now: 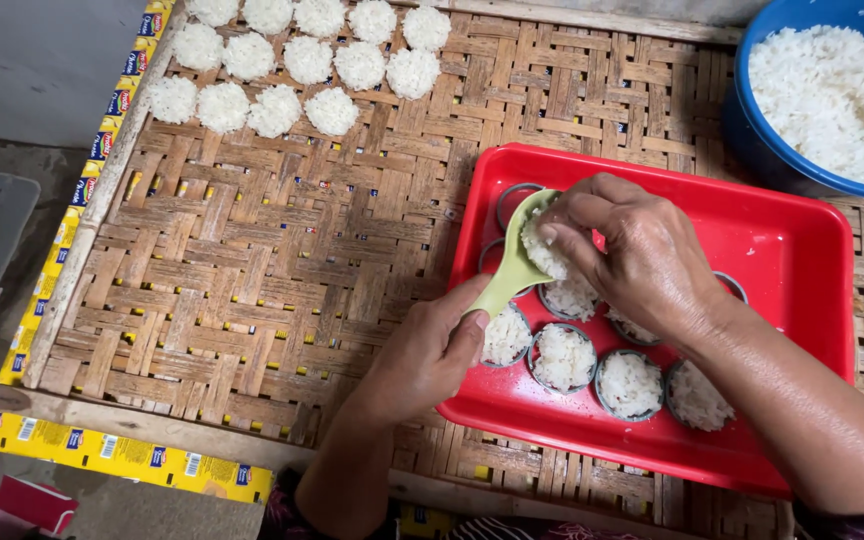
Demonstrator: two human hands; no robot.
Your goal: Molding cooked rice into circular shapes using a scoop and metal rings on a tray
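Pale green spoon (512,270), light and stiff, pinched by its handle in left hand (432,350) over red tray (802,250), right hand (642,255) fingers closed on soft, sticky, crumbly rice (544,252) at its bowl, hiding ring moulds (564,357) beneath.

We see a bright red tray (782,250) on a brown woven mat (252,260) edged in yellow strips (112,455). A pale green spoon (514,262) lifts white rice (544,252); a blue bowl (752,140) holds more, and white rice cakes (307,60) sit in rows.
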